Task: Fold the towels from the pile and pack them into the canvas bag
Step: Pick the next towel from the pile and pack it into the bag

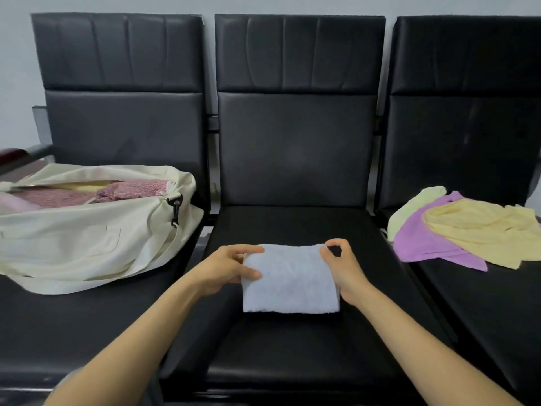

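A folded pale blue towel [291,279] lies on the middle seat [292,347]. My left hand [225,266] grips its left edge, thumb on top and fingers curled at the far corner. My right hand [341,265] pinches the far right corner between thumb and forefinger. The cream canvas bag [87,238] lies open on the left seat, with pink patterned towels [117,191] and a pale yellow one inside. The pile on the right seat holds a yellow towel [483,230], a purple towel [421,241] and a light green towel [415,206].
Three black padded seats stand in a row against a pale wall. A black clip [175,209] hangs at the bag's right end. A dark red armrest [11,156] shows at the far left, behind the bag.
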A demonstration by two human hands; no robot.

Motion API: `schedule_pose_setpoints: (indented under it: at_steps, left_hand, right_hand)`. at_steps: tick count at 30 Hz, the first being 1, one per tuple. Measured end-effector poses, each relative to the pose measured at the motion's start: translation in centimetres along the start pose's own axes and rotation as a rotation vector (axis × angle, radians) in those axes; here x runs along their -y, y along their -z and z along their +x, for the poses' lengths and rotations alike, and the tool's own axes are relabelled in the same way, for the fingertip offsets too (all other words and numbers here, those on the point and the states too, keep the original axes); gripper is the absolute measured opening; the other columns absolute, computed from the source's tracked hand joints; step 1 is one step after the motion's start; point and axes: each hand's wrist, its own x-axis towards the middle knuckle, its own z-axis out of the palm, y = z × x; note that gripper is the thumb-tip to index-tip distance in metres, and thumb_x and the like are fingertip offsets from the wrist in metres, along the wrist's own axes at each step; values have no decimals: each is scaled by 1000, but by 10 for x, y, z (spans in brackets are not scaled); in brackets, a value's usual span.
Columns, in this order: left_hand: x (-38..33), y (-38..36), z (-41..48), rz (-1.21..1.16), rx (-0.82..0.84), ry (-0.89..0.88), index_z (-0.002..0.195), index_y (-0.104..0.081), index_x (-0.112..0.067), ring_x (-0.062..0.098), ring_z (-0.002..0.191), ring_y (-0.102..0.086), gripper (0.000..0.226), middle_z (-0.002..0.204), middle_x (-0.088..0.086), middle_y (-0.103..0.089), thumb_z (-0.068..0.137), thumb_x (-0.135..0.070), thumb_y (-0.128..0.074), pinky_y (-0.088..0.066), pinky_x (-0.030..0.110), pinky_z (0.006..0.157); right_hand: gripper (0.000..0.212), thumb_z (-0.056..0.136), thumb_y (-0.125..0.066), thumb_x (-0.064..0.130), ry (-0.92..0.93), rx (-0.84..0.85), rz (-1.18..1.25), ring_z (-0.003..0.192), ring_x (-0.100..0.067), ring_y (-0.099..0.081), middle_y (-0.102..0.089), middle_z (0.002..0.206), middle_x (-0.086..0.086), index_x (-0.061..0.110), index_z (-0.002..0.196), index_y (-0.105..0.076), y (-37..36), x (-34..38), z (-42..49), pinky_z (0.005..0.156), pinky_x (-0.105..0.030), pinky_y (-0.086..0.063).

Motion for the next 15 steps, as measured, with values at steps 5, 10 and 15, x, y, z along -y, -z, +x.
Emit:
schedule_pose_setpoints:
  at_steps: [5,10,15]
  left_hand:
    - [4,-6,3,127,-80,-86,134,-52,-19,15,108,-59,79,123,6,-59,66,12,-78,-53,20,80]
    - [5,3,0,490,-241,-191,141,-43,-29,16,117,-48,86,125,-1,-47,67,-9,-82,-45,24,95]
    - [4,-8,-2,613,-362,-326,137,-47,-25,9,102,-43,74,116,-2,-42,71,-12,-79,-34,4,72]
  right_hand:
    - [62,78,-77,6,-127,527,56,111,-19,-59,-54,125,-2,28,129,-48,20,17,2,87,-32,-52]
    - [85,66,-82,-3,32,514,-180,130,-23,-43,-41,140,0,28,137,-47,22,22,-3,108,-43,-42]
    - [84,74,-81,14,241,320,-548,120,-13,-39,-33,131,6,30,144,-38,20,28,-18,99,-29,-42]
